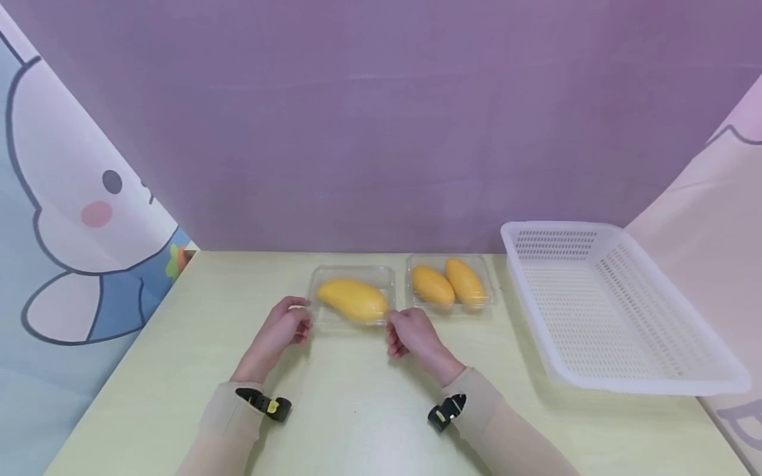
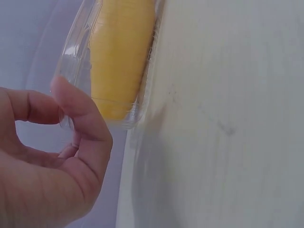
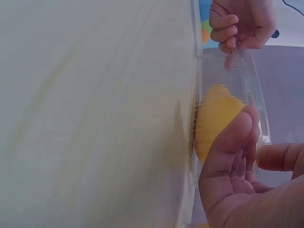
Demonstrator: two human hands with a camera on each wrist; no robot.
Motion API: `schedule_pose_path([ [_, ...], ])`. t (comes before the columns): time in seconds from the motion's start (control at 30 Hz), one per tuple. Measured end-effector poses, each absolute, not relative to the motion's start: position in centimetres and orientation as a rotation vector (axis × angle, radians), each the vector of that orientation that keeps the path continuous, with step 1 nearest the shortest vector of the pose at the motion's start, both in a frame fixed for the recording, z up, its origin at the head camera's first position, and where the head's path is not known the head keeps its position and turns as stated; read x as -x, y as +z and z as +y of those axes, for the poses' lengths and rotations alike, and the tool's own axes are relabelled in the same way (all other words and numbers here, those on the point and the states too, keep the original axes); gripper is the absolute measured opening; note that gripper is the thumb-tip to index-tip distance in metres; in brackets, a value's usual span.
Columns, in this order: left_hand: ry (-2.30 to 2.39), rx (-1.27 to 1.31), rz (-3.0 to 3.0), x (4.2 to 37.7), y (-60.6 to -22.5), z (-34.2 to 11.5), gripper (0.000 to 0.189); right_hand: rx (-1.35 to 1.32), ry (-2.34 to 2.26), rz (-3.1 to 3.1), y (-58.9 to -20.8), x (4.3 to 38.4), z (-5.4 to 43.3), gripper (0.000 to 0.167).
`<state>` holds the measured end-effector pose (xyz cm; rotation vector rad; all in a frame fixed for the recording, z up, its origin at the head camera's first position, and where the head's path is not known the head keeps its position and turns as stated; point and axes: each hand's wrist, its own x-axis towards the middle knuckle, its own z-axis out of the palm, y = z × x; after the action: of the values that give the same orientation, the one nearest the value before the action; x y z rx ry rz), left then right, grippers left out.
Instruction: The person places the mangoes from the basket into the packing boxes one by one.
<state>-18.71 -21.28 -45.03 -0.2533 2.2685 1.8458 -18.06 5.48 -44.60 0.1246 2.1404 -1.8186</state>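
A clear plastic box (image 1: 351,272) with one yellow mango (image 1: 354,299) in it lies on the table in front of me. At the box's left edge my left hand (image 1: 280,328) pinches the thin rim between thumb and forefinger, seen closely in the left wrist view, where the mango (image 2: 121,57) shows through the plastic. My right hand (image 1: 417,335) pinches the near right corner; in the right wrist view its thumb (image 3: 232,135) lies against the box over part of the mango. The box looks closed, though its lid seam is hard to make out.
Just right of it stands a second clear box (image 1: 415,262) holding two mangoes, a left one (image 1: 433,285) and a right one (image 1: 465,283). A white perforated plastic basket (image 1: 536,330) sits at the table's right side. A purple cloth (image 1: 357,165) hangs behind the table (image 1: 357,410).
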Motion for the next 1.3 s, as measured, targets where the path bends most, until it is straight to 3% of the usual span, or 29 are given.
schedule_pose_path([
  [0.6,1.926,0.304,2.253,19.7,-45.0,-20.3,0.044,-0.184,-1.882,2.053,-44.8,19.2,5.3,0.034],
  [1.0,1.950,0.331,2.279,20.1,-45.5,-19.8,0.040,-0.149,-1.895,2.039,-44.7,19.3,5.8,0.045],
  [1.3,1.620,0.326,2.701,19.0,-44.3,-20.0,0.046,-0.092,-1.852,2.067,-43.4,19.0,7.0,0.039],
])
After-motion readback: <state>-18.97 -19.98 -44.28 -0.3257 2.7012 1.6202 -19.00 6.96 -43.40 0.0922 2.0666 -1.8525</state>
